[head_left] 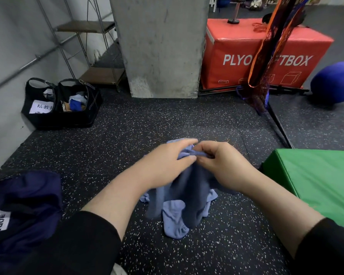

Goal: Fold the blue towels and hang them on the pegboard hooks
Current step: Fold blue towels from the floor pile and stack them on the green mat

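Note:
A crumpled blue towel (pixel 179 211) hangs in front of me above the speckled black floor. My left hand (pixel 167 163) and my right hand (pixel 224 165) meet at its top edge, and both pinch the bunched cloth between thumb and fingers. The rest of the towel droops below my hands in loose folds. No pegboard or hooks show in this view.
A green padded box (pixel 322 181) stands at the right, a red plyo box (pixel 266 54) behind it and a blue ball (pixel 334 82) at far right. A concrete pillar (pixel 161 46) rises ahead. Black bags (pixel 62 106) sit by the left wall, dark blue fabric (pixel 26 201) at lower left.

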### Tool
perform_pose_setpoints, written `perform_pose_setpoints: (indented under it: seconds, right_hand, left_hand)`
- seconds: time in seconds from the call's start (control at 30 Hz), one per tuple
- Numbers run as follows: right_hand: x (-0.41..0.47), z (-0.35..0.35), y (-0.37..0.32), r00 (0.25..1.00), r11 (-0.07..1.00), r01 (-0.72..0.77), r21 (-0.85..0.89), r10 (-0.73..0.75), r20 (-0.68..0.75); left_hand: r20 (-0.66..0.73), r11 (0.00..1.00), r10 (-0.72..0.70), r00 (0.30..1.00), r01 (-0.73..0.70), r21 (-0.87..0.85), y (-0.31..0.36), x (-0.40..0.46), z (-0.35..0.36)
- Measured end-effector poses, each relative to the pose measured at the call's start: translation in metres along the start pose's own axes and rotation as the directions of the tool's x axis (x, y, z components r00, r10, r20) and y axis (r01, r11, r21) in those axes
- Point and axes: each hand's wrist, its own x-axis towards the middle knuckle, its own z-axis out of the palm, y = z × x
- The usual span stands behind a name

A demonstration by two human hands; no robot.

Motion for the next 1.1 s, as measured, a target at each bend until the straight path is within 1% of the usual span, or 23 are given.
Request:
perform_pose_setpoints:
  seconds: [0.07,0.13,0.17,0.23,0.27,0.33,0.4,0.43,0.47,0.53,0.57,0.63,0.77,0.83,0.9,1.0,1.1]
  right_hand:
    - [0.001,0.0,-0.001,1.0,1.0,0.004,-0.004,-0.004,-0.014]
    - [0.002,-0.003,-0.001,0.999,0.999,-0.027,-0.032,0.026,-0.034]
    - [0.002,-0.005,0.001,0.998,0.997,-0.054,-0.059,0.052,-0.038]
    - [0.001,-0.012,0.002,0.992,0.986,-0.123,-0.11,0.12,-0.037]
    - [0.0,-0.015,0.002,0.989,0.983,-0.146,-0.107,0.143,-0.041]
    - [-0.002,-0.019,0.003,0.982,0.984,-0.177,-0.014,0.176,-0.066]
    - [-0.002,-0.018,0.003,0.976,0.975,-0.185,0.126,0.197,-0.091]
    - [-0.002,-0.017,0.003,0.973,0.959,-0.186,0.215,0.211,-0.097]
    - [-0.001,-0.015,0.002,0.968,0.929,-0.189,0.317,0.23,-0.099]
    - [0.0,-0.012,0.002,0.954,0.833,-0.216,0.51,0.291,-0.072]
    - [0.0,-0.011,0.002,0.947,0.791,-0.237,0.564,0.319,-0.048]
    - [0.0,-0.008,0.002,0.936,0.749,-0.278,0.602,0.352,-0.005]
    - [-0.001,-0.002,0.001,0.913,0.654,-0.346,0.673,0.399,0.082]
    - [-0.002,0.001,0.0,0.906,0.648,-0.356,0.673,0.416,0.078]
    - [-0.002,0.002,-0.002,0.903,0.653,-0.351,0.671,0.425,0.059]
    - [-0.001,0.006,-0.003,0.889,0.655,-0.367,0.661,0.455,0.043]
    - [-0.001,0.013,-0.005,0.888,0.633,-0.384,0.672,0.452,0.081]
  left_hand:
    - [-0.047,0.997,-0.02,0.999,0.024,0.079,-0.001,0.003,0.005]
    - [-0.14,0.985,-0.091,0.986,0.11,0.135,-0.008,0.005,0.002]
    - [-0.211,0.974,-0.139,0.968,0.172,0.149,-0.011,0.006,-0.001]
    - [-0.356,0.948,-0.233,0.905,0.293,0.124,-0.02,0.006,-0.007]
    - [-0.398,0.944,-0.25,0.882,0.314,0.103,-0.023,0.005,-0.01]
    - [-0.398,0.958,-0.247,0.884,0.284,0.035,-0.025,0.004,-0.013]
    - [-0.357,0.958,-0.288,0.889,0.262,-0.12,-0.02,0.003,-0.012]
    - [-0.35,0.941,-0.327,0.878,0.269,-0.204,-0.016,0.003,-0.01]
    - [-0.348,0.917,-0.37,0.862,0.278,-0.285,-0.014,0.003,-0.009]
    - [-0.324,0.862,-0.434,0.84,0.284,-0.419,-0.014,0.004,-0.008]
    - [-0.308,0.833,-0.465,0.83,0.291,-0.471,-0.013,0.004,-0.008]
    - [-0.288,0.782,-0.511,0.81,0.3,-0.546,-0.012,0.003,-0.006]
    - [-0.317,0.746,-0.52,0.793,0.241,-0.62,-0.005,0.0,-0.001]
    - [-0.307,0.713,-0.523,0.795,0.212,-0.668,-0.004,0.0,0.004]
    - [-0.293,0.698,-0.5,0.815,0.179,-0.694,0.0,0.0,0.01]
    - [-0.323,0.776,-0.435,0.84,0.169,-0.607,0.008,0.001,0.022]
    - [-0.38,0.881,-0.33,0.864,0.138,-0.452,0.018,0.001,0.028]
